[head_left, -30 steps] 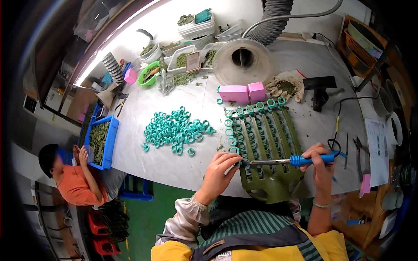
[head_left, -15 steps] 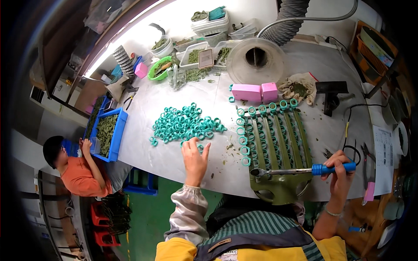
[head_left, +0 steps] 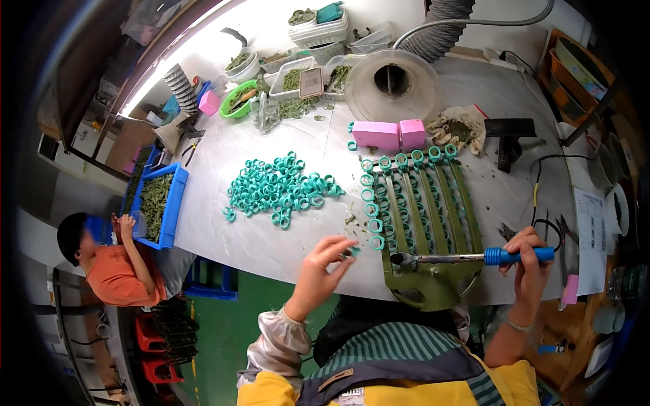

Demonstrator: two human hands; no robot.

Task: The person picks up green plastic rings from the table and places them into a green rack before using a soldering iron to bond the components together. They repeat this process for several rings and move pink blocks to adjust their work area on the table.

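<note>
My left hand [head_left: 321, 276] is above the near edge of the table, its fingertips pinching a small teal ring [head_left: 352, 251]. To its far left lies a loose heap of similar teal rings [head_left: 274, 189]. My right hand [head_left: 527, 260] grips the blue handle of a soldering iron [head_left: 450, 258], whose metal shaft points left across the near end of an olive-green slatted rack [head_left: 433, 281]. Teal rings line the rack's left and far sides, and more sit between its slats. The iron's dark tip is over the rack's near left corner.
Two pink blocks [head_left: 376, 136] and a stained glove [head_left: 457, 128] lie behind the rack. A clear funnel hood [head_left: 362, 88] stands farther back. Pliers [head_left: 567, 230] and a cord are at right. At left, a person in orange [head_left: 128, 274] works beside a blue tray [head_left: 177, 203].
My left hand has come away from the heap, moving right and toward me, with a teal ring in its fingertips. My right hand still holds the soldering iron over the rack.
</note>
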